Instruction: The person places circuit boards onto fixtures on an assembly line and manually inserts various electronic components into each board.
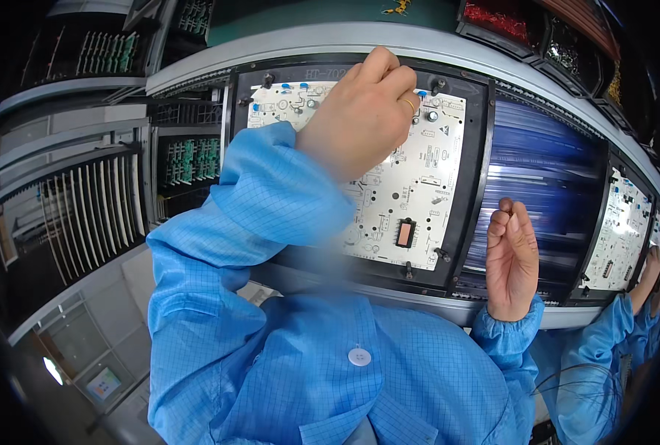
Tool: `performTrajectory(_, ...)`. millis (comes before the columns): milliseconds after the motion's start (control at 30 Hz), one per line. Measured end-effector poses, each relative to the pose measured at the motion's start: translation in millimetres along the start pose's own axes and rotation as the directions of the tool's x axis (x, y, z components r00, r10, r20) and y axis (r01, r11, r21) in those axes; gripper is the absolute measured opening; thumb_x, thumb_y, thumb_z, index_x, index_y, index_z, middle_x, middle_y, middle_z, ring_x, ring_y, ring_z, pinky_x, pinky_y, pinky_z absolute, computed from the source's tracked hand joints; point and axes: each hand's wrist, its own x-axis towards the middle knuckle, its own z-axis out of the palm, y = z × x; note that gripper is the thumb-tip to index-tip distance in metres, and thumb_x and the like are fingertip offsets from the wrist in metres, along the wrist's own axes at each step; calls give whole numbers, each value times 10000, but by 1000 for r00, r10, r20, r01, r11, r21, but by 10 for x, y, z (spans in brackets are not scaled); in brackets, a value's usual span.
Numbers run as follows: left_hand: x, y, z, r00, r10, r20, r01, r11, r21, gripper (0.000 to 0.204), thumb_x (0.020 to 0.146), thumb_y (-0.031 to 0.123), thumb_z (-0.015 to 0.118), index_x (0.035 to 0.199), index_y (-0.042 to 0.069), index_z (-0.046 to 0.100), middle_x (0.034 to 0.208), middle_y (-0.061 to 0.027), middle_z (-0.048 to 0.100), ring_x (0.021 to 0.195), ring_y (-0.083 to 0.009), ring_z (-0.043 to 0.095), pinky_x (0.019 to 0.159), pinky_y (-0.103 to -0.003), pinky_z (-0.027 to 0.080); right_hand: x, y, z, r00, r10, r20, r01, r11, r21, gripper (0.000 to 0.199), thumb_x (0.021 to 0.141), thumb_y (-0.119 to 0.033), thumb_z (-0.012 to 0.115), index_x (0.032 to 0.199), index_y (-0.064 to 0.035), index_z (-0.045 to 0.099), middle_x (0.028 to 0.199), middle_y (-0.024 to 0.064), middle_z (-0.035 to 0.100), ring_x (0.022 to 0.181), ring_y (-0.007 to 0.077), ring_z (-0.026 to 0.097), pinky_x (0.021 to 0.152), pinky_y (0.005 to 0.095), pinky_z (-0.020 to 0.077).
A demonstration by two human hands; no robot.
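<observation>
A white circuit board (378, 189) with small components lies in a black carrier frame (467, 222) in front of me. My left hand (367, 111) reaches over the board's far part, its fingers bent down toward the far edge. Its fingertips are hidden behind the knuckles, so what they hold or touch cannot be seen. Off the board to the right, my right hand (513, 259) is raised palm up over the blue conveyor surface, thumb and fingers pinched together. Anything between those fingertips is too small to make out. A dark chip with a pinkish top (405, 233) sits near the board's lower right.
Black clips (439, 256) stand around the carrier. A second board (619, 230) lies farther right, near another person's blue sleeve and hands (647, 278). Parts bins (496, 22) line the far right. Racks with green boards (193, 161) and pale panels (93, 215) stand left.
</observation>
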Motion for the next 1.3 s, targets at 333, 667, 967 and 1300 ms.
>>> performTrajectory(333,-152,109,-141,988,31,153,-44,996,81,297,712,-20,612,1009,-11,625,1055,-105,549,1075,-284,500,918,-373,471,86,-39,414,952,-241,186,299,628,-719,149,870,83,591,1002,74,660,1036,125,613,861,172,635,747,263,543)
performTrajectory(667,-709,85,-867,964,-265,17,266,960,-89,345,823,-50,587,1158,26,627,1110,-111,579,1073,-318,467,940,-389,410,599,106,704,791,-143,595,577,-150,-803,296,787,104,651,1054,-6,587,886,109,653,779,206,653,689,291,526)
performTrajectory(967,-1203,36,-822,909,-412,69,418,894,-164,273,804,-57,612,1065,6,661,1075,-112,604,1060,-317,489,925,-382,430,619,157,801,814,-124,568,537,-213,-816,324,787,101,652,1071,-17,552,873,109,661,763,212,655,676,295,527)
performTrajectory(1300,-1183,-18,-530,938,-339,70,345,894,-286,210,828,-5,627,1036,0,660,1026,-118,606,1014,-293,533,883,-373,472,569,191,875,801,-135,583,495,-397,-773,238,795,60,653,1009,-34,604,834,127,673,743,270,670,640,332,527)
